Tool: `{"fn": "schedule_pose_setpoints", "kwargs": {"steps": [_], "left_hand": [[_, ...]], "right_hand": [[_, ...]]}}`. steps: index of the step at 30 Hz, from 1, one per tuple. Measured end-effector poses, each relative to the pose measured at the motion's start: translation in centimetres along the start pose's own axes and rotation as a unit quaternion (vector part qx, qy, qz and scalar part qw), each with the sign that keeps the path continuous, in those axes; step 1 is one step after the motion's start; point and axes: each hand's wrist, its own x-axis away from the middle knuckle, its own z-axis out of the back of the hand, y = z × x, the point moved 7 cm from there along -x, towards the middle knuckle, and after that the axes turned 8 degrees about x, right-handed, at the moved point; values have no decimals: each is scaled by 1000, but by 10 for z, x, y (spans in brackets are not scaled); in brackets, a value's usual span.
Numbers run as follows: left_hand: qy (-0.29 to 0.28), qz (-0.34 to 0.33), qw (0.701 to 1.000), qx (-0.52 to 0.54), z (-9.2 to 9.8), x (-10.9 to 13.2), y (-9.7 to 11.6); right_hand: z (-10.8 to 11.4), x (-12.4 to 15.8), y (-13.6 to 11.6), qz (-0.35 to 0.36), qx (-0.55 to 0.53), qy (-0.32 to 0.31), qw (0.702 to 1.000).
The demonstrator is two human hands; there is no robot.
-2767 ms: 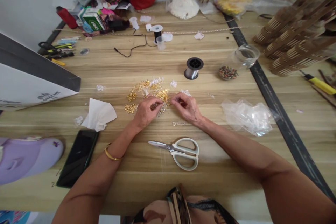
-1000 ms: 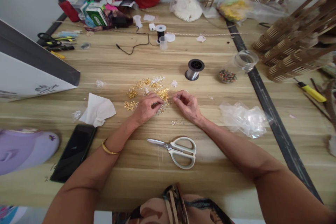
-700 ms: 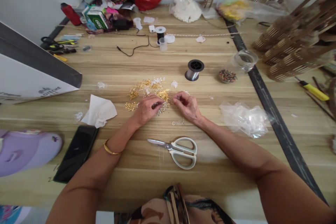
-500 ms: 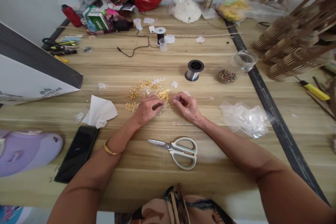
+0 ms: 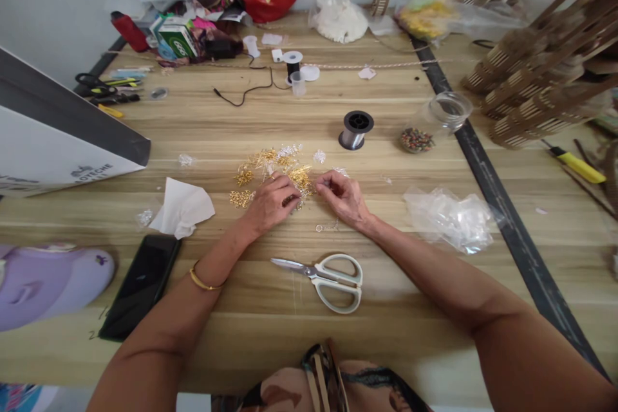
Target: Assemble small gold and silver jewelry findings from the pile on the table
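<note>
My left hand (image 5: 271,205) is closed, its fingers curled around some small dark beads (image 5: 288,200) that show at the fingertips. To its right, my right hand (image 5: 342,196) is pinched, thumb against forefinger; whatever it holds is too small to make out. Between and behind both hands lie loose gold jewellery findings (image 5: 300,175), with silver ones mixed in. A short silver chain (image 5: 327,228) with a ring at its end rests just below my right hand. Closer to me lies a pair of scissors (image 5: 321,278) with pale handles, blades pointing left.
A wire spool (image 5: 356,131) stands behind the hands, beside a tipped clear jar (image 5: 437,117) with beads. Clear plastic bags (image 5: 451,217) lie right. On the left are a white tissue (image 5: 183,207), a black phone (image 5: 141,286) and a white box (image 5: 58,141). Brown woven pieces (image 5: 531,90) stand far right.
My left hand has turned very slightly, and its fingers have shifted a little around the beads. My right hand keeps its pinch in nearly the same place. The whole view has moved slightly.
</note>
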Motion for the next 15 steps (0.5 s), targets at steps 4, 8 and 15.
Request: {"fn": "schedule_pose_setpoints", "kwargs": {"steps": [4,8,15], "left_hand": [[-8,18,1000,-2,-1,1,-2],[-5,38,999,13,-1,1,-2],[-9,45,999,-5,-4,1,-3]], "right_hand": [[0,0,1,-2,3,-2,1000],[0,1,2,-3,9,-2,1000],[-1,1,3,-4,7,-2,1000]]}}
